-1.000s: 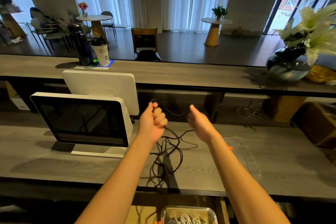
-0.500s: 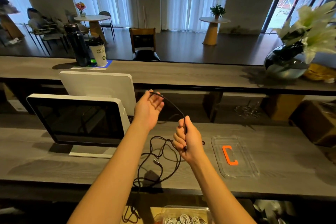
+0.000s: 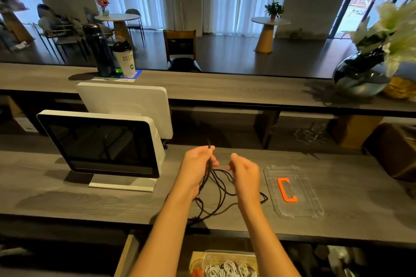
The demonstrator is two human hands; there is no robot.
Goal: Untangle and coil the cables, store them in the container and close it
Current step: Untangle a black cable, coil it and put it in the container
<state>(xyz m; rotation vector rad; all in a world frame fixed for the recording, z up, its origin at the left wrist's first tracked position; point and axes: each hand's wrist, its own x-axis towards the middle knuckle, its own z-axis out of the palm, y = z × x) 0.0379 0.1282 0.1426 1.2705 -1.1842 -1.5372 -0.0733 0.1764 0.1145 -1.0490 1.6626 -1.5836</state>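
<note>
A thin black cable [image 3: 219, 189] lies in loose loops on the grey counter in front of me. My left hand [image 3: 197, 165] grips one end of it, which sticks up above the fingers. My right hand [image 3: 244, 171] is just to the right, fingers curled over a strand of the same cable. A clear plastic lid [image 3: 292, 191] with an orange clip lies flat on the counter to the right. Below the counter edge stands a clear container [image 3: 225, 264] holding coiled white cables.
A white point-of-sale screen [image 3: 101, 144] stands to the left. On the raised bar behind are a dark bottle [image 3: 99, 50], a paper cup [image 3: 125, 58] and a flower vase [image 3: 362, 76] at the right. A brown box [image 3: 391, 153] sits at far right.
Both hands have dropped lower and come close together over the counter. The cable stretched between them has slackened into loops on the surface.
</note>
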